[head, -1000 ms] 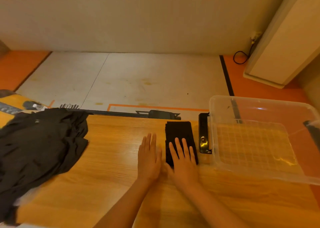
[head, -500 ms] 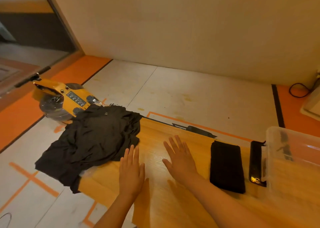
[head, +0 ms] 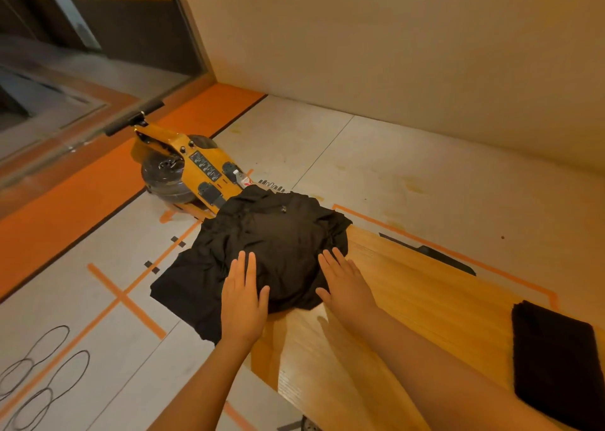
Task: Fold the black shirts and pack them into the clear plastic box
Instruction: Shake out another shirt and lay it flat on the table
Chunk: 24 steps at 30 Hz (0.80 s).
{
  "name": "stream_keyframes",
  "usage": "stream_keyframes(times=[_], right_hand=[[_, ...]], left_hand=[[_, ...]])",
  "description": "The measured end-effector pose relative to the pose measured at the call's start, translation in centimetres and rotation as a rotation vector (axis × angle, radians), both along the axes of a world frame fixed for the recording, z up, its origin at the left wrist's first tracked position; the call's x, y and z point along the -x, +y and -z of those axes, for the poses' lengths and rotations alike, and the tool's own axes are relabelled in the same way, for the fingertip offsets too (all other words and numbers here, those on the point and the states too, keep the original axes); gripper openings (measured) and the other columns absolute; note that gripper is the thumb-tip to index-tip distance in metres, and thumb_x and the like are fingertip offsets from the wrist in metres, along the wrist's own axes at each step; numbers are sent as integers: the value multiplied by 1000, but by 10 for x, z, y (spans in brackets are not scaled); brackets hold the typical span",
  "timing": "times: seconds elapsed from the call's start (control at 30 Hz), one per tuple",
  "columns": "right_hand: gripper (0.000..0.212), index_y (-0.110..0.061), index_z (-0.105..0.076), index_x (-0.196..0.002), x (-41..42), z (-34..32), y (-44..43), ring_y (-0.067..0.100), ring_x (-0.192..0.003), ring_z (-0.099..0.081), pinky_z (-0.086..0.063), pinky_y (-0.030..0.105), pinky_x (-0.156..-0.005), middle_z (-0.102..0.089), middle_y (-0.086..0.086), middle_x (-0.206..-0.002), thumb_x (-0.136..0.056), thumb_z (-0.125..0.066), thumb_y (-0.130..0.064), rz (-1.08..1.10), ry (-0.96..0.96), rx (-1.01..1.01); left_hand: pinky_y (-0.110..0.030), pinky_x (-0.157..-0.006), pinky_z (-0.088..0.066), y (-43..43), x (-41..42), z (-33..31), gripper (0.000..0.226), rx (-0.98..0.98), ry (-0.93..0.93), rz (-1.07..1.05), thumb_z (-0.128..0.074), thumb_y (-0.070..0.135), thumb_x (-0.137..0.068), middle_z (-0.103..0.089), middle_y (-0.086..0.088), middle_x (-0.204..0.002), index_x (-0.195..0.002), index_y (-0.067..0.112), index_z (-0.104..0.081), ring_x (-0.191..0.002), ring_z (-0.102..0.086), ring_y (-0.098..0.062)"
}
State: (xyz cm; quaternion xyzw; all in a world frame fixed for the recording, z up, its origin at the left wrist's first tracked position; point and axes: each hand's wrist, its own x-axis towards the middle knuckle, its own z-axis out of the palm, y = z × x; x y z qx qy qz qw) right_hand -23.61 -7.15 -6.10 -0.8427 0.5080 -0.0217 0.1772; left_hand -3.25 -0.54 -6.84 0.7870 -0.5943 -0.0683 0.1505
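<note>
Floor point(head: 393, 168): pale tiles with orange tape lines; it takes most of the view.
Worktop point(head: 409, 299): a wooden top that runs from the middle to the lower right.
Pile of black shirts point(head: 271, 234): it lies crumpled on the left end of the worktop, and its left part hangs over the edge above the floor.
Pile, how it handles: I judge the cloth light, soft and limp. It will sag and lose its shape when lifted, and the hanging part may pull the rest off the edge.
Pile, where to hold: best at a collar or the two shoulders of the top shirt, so that one shirt comes free from the others. How many shirts are in it cannot be told.
Yellow machine point(head: 193, 168): it stands on the floor just behind the pile.
Folded black shirt point(head: 556, 365): a flat, neat rectangle on the worktop at the right edge of the view, well apart from the pile.
Left hand point(head: 244, 303): flat, fingers straight and close together, over the near part of the pile; real contact cannot be told.
Right hand point(head: 345, 286): flat, fingers a little spread, fingertips at the right edge of the pile; it holds nothing.
Clear plastic box: not in view.
</note>
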Motion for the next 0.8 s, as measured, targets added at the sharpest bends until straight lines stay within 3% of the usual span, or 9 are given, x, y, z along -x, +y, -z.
stream_keyframes(times=[0.27, 0.4, 0.5, 0.6, 0.7, 0.8], right_hand=[[78, -14, -6, -154, -56, 10, -43, 20, -149, -5, -10, 37, -119, -11, 3, -161, -97, -52, -38, 42, -110, -72], [66, -12, -25, -150, -72, 11, -54, 25, -134, -37, -23, 35, -114, -44, 7, -142, -96, -55, -35, 106, -67, -30], [34, -15, -48, -128, -75, 9, -58, 25, -109, -55, -40, 35, -100, -63, 6, -110, -98, -52, -31, 144, -93, -73], [17, -15, -50, -108, -67, 3, -57, 24, -84, -60, -48, 35, -72, -61, 3, -91, -99, -48, -30, 129, -206, -151], [14, -16, -49, -101, -51, -14, -60, 17, -73, -55, -41, 29, -61, -57, 0, -84, -100, -46, -30, 145, -331, -176], [13, -23, -49, -100, -30, -40, -64, 17, -73, -58, -48, 39, -67, -62, 3, -84, -101, -43, -35, 166, -418, -185]], left_hand=[[-38, -118, -20, -55, -37, -9, 72, -102, 80, 99, -53, 30, -98, -5, -12, -162, -155, 19, -10, -149, -8, -27], [-37, -119, -14, -78, -48, -13, 79, -177, -95, 235, -56, 34, -96, -6, -12, -161, -155, 16, -6, -149, -6, -29], [-33, -110, -26, -93, -57, -19, 62, -166, -187, 311, -57, 35, -94, -40, -8, -144, -148, 16, -34, -134, -33, -26], [-31, -94, -33, -102, -61, -32, 25, -141, -239, 394, -57, 36, -94, -56, -1, -110, -112, 18, -60, -111, -45, -22], [-34, -79, -39, -109, -64, -52, 27, -171, -92, 470, -53, 38, -97, -55, -2, -87, -85, 14, -57, -90, -49, -19], [-34, -66, -38, -113, -53, -87, 38, -251, 306, 456, -48, 34, -100, -55, -11, -74, -79, 3, -56, -68, -52, -20]])
